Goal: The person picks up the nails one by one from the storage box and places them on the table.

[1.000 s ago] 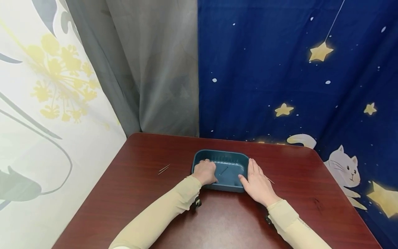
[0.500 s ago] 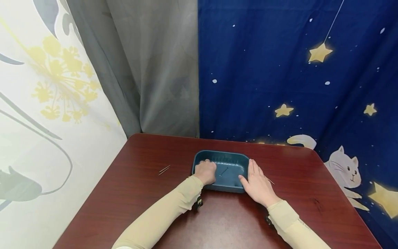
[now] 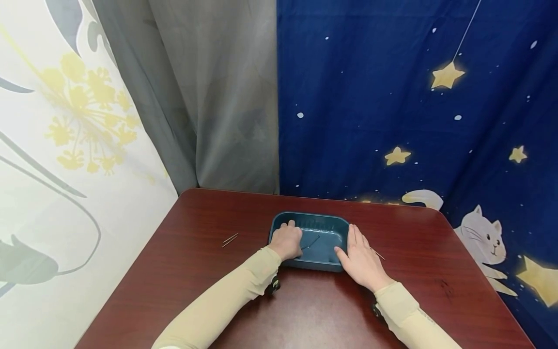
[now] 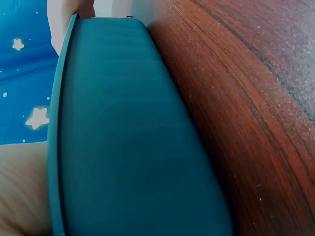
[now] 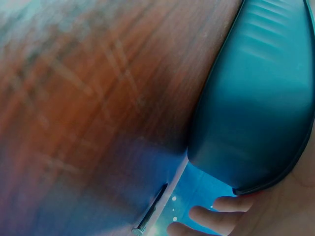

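A dark teal rectangular tray (image 3: 320, 265) stands on the table. My left hand (image 3: 286, 241) reaches over its near left side, with the fingertips hidden inside, so their hold cannot be made out. A thin dark nail (image 3: 315, 241) lies on the tray floor, and another thin dark line runs from it toward my left hand. My right hand (image 3: 362, 257) rests along the tray's right end, fingers straight and thumb over the rim. In the right wrist view its fingers (image 5: 216, 216) extend past the tray's outer wall (image 5: 256, 113).
Two thin nails (image 3: 230, 239) lie on the reddish-brown table (image 3: 196, 281) left of the tray. Another nail (image 5: 150, 211) lies on the table just beyond my right hand. Grey and blue curtains (image 3: 370, 97) hang behind the table's far edge.
My left hand shifts slightly inside the tray, and a thin dark line now shows between it and the nail. My right hand stays against the tray's right end.
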### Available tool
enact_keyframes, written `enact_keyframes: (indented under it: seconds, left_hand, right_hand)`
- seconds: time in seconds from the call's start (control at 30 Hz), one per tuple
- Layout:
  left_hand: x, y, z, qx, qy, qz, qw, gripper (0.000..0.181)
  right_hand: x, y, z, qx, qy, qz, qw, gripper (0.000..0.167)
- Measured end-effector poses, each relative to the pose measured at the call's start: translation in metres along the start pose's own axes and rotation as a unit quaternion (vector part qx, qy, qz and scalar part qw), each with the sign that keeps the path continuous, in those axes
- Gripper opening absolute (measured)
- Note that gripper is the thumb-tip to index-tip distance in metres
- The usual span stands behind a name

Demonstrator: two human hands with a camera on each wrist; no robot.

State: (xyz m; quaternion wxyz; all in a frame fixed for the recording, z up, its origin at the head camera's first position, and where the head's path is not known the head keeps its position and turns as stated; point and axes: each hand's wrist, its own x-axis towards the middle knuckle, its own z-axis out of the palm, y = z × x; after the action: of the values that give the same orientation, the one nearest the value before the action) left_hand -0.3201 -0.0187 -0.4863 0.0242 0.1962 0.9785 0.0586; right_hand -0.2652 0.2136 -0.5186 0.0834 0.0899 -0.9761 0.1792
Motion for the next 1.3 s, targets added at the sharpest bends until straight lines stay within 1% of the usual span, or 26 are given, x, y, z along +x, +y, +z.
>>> enact_keyframes:
  seconds: [0.23,0.5,0.63,0.8,0.93,1.13,1.2,1.3]
  left_hand:
    - [-0.004,-0.001,-0.003,0.004,0.027,0.023,0.9994,0.038]
    - [-0.012,-0.005,-0.005,-0.002,0.063,0.050,0.9968,0.038]
    - [-0.017,-0.006,-0.009,-0.006,0.073,0.062,0.9954,0.038]
    - [-0.024,-0.007,-0.018,-0.002,0.087,0.074,0.9934,0.039]
    - [-0.030,-0.010,-0.025,-0.003,0.097,0.078,0.9922,0.037]
    - [-0.037,-0.017,-0.033,-0.015,0.113,0.072,0.9908,0.033]
    - [-0.039,-0.020,-0.036,-0.017,0.122,0.069,0.9900,0.028]
    - [-0.042,-0.024,-0.038,-0.017,0.136,0.065,0.9884,0.013]
  right_hand:
    - [0.000,0.000,0.000,-0.003,-0.001,0.000,1.0000,0.087]
    - [-0.001,0.000,0.000,-0.003,-0.008,0.006,0.9999,0.088]
    - [-0.001,0.000,-0.001,-0.001,-0.011,0.007,0.9999,0.088]
    - [-0.001,0.001,-0.001,0.004,-0.008,0.007,0.9999,0.087]
    - [-0.001,0.001,-0.002,0.003,-0.005,0.003,1.0000,0.087]
    - [0.000,0.000,-0.002,0.003,-0.007,0.006,1.0000,0.087]
    - [0.000,0.000,-0.002,0.003,-0.007,0.006,1.0000,0.087]
    - [0.000,-0.001,-0.001,0.004,-0.007,0.006,1.0000,0.088]
